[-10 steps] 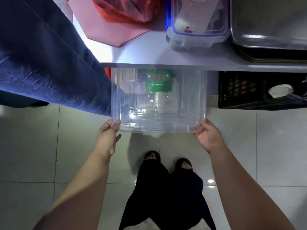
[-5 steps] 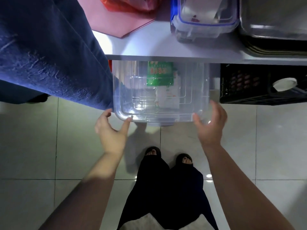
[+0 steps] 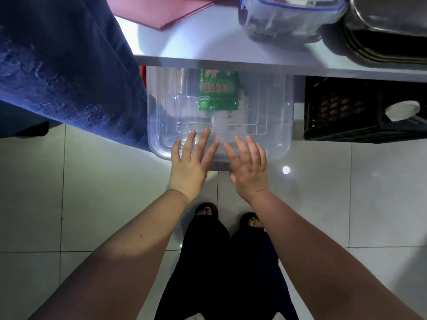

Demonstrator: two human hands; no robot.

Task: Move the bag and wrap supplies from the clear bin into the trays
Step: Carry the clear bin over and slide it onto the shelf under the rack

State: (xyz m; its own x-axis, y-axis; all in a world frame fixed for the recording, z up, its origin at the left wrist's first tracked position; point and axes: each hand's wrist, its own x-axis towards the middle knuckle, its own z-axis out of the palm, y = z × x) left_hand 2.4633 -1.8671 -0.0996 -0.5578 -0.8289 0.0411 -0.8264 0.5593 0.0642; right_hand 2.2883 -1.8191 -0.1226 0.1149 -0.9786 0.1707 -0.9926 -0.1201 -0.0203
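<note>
Blue cloth [image 3: 62,72] covers the table's [image 3: 208,49] left end and the bin's [image 3: 277,125] left edge; left hand [image 3: 189,166] and right hand [image 3: 248,170] lie flat, fingers spread, gripping nothing, on the bin's lid near its front edge, its back half hidden under the table, green packet [image 3: 218,91] blurred inside.

Clear bin [image 3: 272,125] glossy transparent plastic; floor tiles [image 3: 92,192] glossy; crate [image 3: 346,116] black plastic.

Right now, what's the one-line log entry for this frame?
left hand: open, flat on bin front | right hand: open, flat on bin front | bin: on floor, part under shelf | green packet: inside bin
</note>
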